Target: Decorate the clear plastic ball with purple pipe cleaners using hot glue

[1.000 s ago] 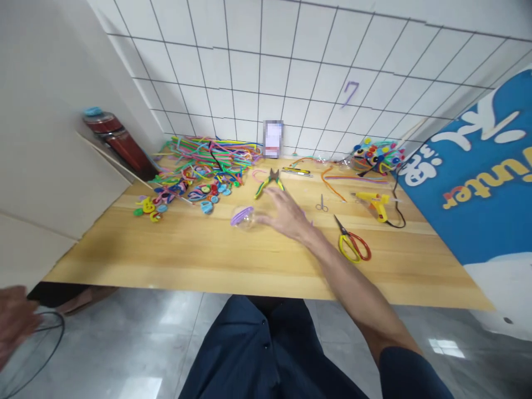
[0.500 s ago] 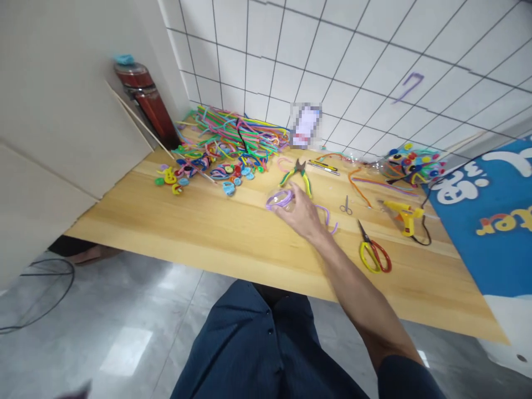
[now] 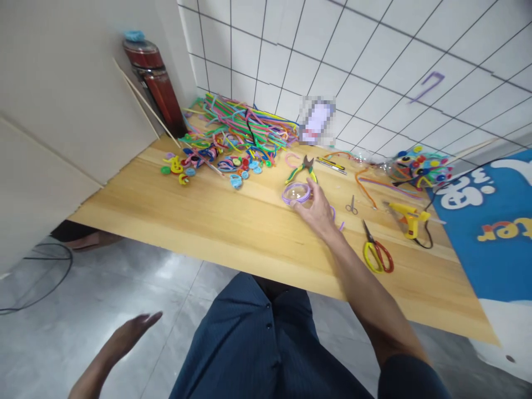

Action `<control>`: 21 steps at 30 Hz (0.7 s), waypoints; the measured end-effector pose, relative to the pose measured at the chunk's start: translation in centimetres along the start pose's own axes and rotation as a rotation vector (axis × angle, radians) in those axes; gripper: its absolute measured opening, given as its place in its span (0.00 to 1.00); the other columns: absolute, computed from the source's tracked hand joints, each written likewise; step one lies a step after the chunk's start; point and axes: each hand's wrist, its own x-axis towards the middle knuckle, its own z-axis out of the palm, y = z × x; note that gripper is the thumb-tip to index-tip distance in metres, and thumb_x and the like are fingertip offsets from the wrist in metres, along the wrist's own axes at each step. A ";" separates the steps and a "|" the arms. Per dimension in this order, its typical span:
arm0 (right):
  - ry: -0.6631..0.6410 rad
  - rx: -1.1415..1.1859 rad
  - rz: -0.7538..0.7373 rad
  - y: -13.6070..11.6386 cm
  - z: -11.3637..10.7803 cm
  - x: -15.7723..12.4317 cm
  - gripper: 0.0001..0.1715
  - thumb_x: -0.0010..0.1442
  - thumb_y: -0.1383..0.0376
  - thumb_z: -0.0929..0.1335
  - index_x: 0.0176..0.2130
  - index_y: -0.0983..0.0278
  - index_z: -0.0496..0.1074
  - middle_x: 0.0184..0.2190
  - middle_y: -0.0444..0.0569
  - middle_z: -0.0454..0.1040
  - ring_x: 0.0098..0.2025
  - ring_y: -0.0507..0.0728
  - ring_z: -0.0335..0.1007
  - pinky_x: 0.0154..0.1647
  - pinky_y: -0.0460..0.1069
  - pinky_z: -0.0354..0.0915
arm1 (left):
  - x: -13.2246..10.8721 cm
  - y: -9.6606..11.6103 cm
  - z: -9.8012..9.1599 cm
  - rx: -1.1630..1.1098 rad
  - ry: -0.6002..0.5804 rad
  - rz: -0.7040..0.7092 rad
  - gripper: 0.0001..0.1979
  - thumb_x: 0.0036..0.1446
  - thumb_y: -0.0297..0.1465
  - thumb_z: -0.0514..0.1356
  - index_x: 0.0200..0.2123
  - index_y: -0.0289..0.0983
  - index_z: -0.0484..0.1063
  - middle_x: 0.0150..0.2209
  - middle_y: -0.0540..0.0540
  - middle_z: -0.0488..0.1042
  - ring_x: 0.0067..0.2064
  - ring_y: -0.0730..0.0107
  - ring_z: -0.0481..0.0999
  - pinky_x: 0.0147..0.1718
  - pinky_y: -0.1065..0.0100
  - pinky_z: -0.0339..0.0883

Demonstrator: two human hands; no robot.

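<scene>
Since a second ago the right hand (image 3: pixel 319 209) has gone from reaching beside the ball (image 3: pixel 296 193) to holding it. Its grip is now clamped on the clear, purple-ringed ball, curled round its right side. The ball sits on or just above the surface (image 3: pixel 224 233); I cannot tell which. The left hand (image 3: pixel 124 339) has come into view low over the floor (image 3: pixel 83 293), well apart from the right grip, with its own grip apart and holding nothing.

Just beyond the right grip lie pliers (image 3: pixel 305 169). Near its right are small scissors (image 3: pixel 351 205), and a purple pipe cleaner (image 3: pixel 337 220) pokes out from under the hand. Farther right and nearer the person lie red-and-yellow scissors (image 3: pixel 376 254), with a glue gun (image 3: pixel 409 215) beyond them. Far off to the grip's left, a heap of pipe cleaners (image 3: pixel 245 130) lies by the wall (image 3: pixel 374 55).
</scene>
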 end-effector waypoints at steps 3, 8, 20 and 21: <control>-0.031 -0.038 -0.003 1.0 0.1 -0.4 0.48 0.60 0.51 0.76 0.72 0.61 0.67 0.71 0.63 0.74 0.71 0.72 0.73 0.75 0.70 0.67 | 2.8 4.7 -2.0 -0.353 -0.127 -0.096 0.39 0.57 0.68 0.65 0.54 0.44 0.89 0.61 0.37 0.87 0.70 0.26 0.78 0.74 0.38 0.66; 0.063 -0.100 -0.069 2.2 -0.9 -0.4 0.49 0.60 0.46 0.78 0.72 0.61 0.68 0.69 0.65 0.74 0.71 0.74 0.71 0.74 0.74 0.67 | 3.2 12.6 -5.0 -1.000 -0.319 0.134 0.45 0.57 0.71 0.65 0.57 0.39 0.87 0.57 0.32 0.88 0.62 0.33 0.86 0.67 0.40 0.74; 0.005 0.125 -0.159 -7.3 -3.6 -3.1 0.30 0.70 0.41 0.73 0.61 0.55 0.78 0.54 0.55 0.84 0.51 0.66 0.82 0.58 0.67 0.78 | 2.5 23.5 -9.1 -1.204 -0.245 0.315 0.27 0.58 0.52 0.78 0.24 0.36 0.79 0.23 0.47 0.77 0.28 0.70 0.78 0.33 0.70 0.74; -0.114 0.256 -0.144 -8.4 -3.0 -3.9 0.34 0.70 0.38 0.73 0.62 0.55 0.77 0.57 0.56 0.84 0.53 0.66 0.83 0.58 0.65 0.78 | 2.7 25.0 -8.8 -1.168 -0.288 0.342 0.27 0.59 0.51 0.78 0.22 0.37 0.77 0.21 0.48 0.74 0.27 0.71 0.76 0.30 0.71 0.71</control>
